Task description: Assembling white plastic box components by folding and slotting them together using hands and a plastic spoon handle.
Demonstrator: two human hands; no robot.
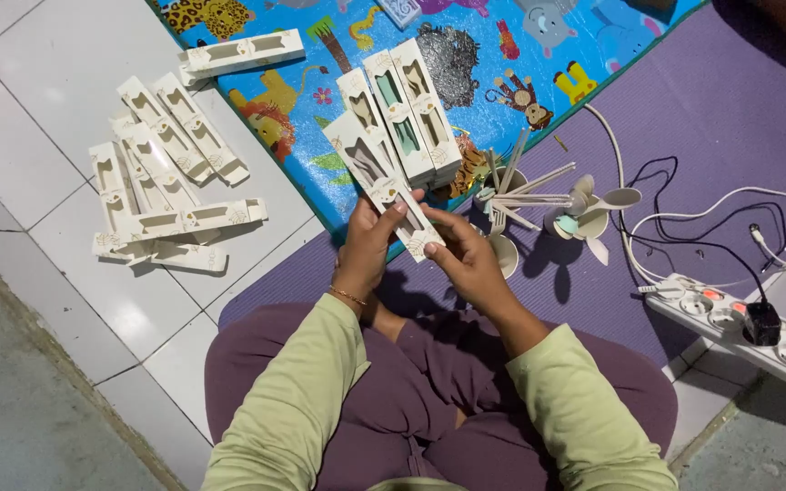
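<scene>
Nearest the camera we see our own lap: purple trousers and pale green sleeves, seated on a purple mat [684,118]. Just beyond the knees, both hands meet on one long cream carton [384,177] with a cut-out window. The carton lies tilted, its far end toward 11 o'clock and its near end toward 4 o'clock. Our left hand [367,241] is curled around the carton's middle from the 8 o'clock side, thumb over the top face. Our right hand [466,259] pinches the near end flap between thumb and fingertips.

At 2 o'clock from the hands, close by, stand small cream cups [584,223] bearing loose cutlery [539,186]: forks, spoons and chopstick-like sticks, fanned outward. We cannot tell how many cups there are.

At 12 o'clock, just past the held carton, a stack of like cartons [411,109] rests on a bright animal-print play mat [466,64].

At 9 to 10 o'clock, well apart, a loose heap of flat cartons [161,182] lies on white floor tiles [47,91]; one more carton [243,53] sits at 11 o'clock, on the play mat's edge.

At 3 o'clock, far right, a white power strip [739,318] holds a black plug, with white and black cables [730,209] looping over the purple mat.
</scene>
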